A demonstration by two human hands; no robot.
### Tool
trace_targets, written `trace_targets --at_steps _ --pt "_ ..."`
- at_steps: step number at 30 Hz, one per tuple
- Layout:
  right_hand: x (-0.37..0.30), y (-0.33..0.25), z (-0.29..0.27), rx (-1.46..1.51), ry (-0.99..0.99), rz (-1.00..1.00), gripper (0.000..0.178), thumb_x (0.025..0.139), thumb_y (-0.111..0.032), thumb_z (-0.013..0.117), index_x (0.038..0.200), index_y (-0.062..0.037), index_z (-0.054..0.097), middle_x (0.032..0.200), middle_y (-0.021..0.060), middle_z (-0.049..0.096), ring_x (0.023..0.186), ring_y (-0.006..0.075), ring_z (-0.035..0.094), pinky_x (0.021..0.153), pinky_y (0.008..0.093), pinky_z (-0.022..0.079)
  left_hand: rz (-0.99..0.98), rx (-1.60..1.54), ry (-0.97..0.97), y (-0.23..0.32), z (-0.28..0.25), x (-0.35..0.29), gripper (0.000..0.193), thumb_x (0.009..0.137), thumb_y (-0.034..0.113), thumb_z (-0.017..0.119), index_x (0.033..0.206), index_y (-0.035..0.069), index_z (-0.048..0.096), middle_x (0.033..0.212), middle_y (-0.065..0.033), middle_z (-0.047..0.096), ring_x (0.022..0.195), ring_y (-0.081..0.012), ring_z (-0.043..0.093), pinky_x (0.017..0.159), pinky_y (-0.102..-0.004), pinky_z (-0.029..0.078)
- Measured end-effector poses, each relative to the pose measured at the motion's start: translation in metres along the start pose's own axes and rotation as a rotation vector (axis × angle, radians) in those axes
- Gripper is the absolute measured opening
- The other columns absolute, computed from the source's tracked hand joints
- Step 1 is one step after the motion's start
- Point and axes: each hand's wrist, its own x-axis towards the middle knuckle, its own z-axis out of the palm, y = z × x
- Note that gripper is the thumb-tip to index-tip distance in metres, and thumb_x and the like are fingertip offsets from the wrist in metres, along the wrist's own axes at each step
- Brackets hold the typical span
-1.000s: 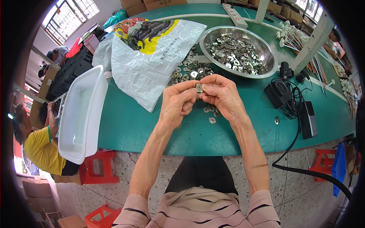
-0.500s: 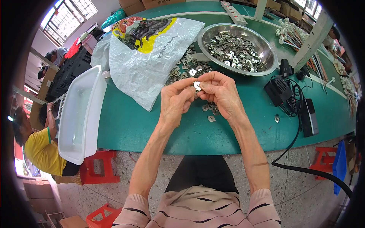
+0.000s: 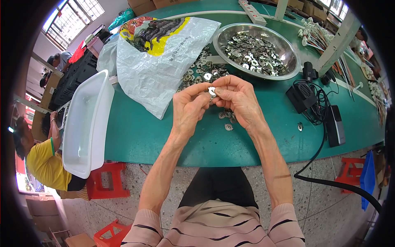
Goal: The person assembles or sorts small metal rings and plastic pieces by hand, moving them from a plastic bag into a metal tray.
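Note:
Between my left hand (image 3: 189,108) and my right hand (image 3: 238,99) is a small shiny metal piece (image 3: 212,91), roughly round with a notched edge. The fingertips of both hands pinch it above the table's near half. Beyond and under my hands lies a loose pile of similar metal pieces (image 3: 198,68), partly covered by my fingers. A few stray pieces (image 3: 228,127) rest just below my right hand. A wide steel bowl (image 3: 294,69) behind my right hand holds many more of them.
A white printed plastic sack (image 3: 144,82) lies left of the pile. At the table's left edge stands a white tub (image 3: 103,107). To the right are a black adapter (image 3: 302,99) with coiled cable and a black box (image 3: 335,127). A person in a yellow shirt (image 3: 47,164) sits at left.
Both hands stay in nearly the same place, still pinching the metal piece. The piece appears slightly tilted compared with before, and the whole view has shifted a little.

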Motion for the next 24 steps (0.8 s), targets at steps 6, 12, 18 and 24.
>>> trace_targets --at_steps 6,12,18,24 --pt "0.0009 0.0006 -0.0018 0.04 0.012 0.026 0.011 0.083 -0.002 0.055 0.094 0.0009 0.059 0.079 0.0058 0.06 0.066 0.011 0.059 0.059 0.0203 0.049 -0.054 -0.096 -0.049 0.0021 -0.0012 0.0009 0.027 0.078 0.001 0.053 0.102 -0.008 0.059 0.06 0.0003 0.049 0.041 -0.0011 0.033 0.035 -0.0177 0.019" --pt "-0.0015 -0.0027 0.0027 -0.052 0.029 -0.05 0.012 0.083 -0.001 0.054 0.093 0.0024 0.059 0.077 0.0069 0.061 0.063 0.0111 0.059 0.058 0.0212 0.048 -0.06 -0.1 -0.041 0.0023 -0.0013 0.0002 0.026 0.078 0.001 0.052 0.102 -0.008 0.059 0.06 0.0003 0.049 0.04 -0.0006 0.031 0.035 -0.0176 0.018" --pt "-0.0021 -0.0032 0.0024 -0.146 0.035 -0.11 0.01 0.084 -0.005 0.057 0.092 0.0006 0.06 0.075 0.0039 0.06 0.063 0.007 0.057 0.057 0.018 0.047 -0.069 -0.101 -0.034 0.0 -0.0017 0.0022 0.022 0.079 0.002 0.055 0.098 -0.007 0.06 0.061 0.0 0.049 0.04 -0.0004 0.031 0.035 -0.017 0.018" --pt "-0.0017 -0.0025 0.0052 -0.176 0.058 -0.128 0.009 0.083 -0.004 0.058 0.091 0.0007 0.06 0.075 0.0036 0.06 0.063 0.0067 0.056 0.056 0.0181 0.047 -0.096 -0.133 -0.023 0.0007 -0.004 0.0023 0.018 0.08 0.004 0.058 0.095 -0.006 0.061 0.061 0.0 0.05 0.04 -0.0003 0.031 0.034 -0.0161 0.017"
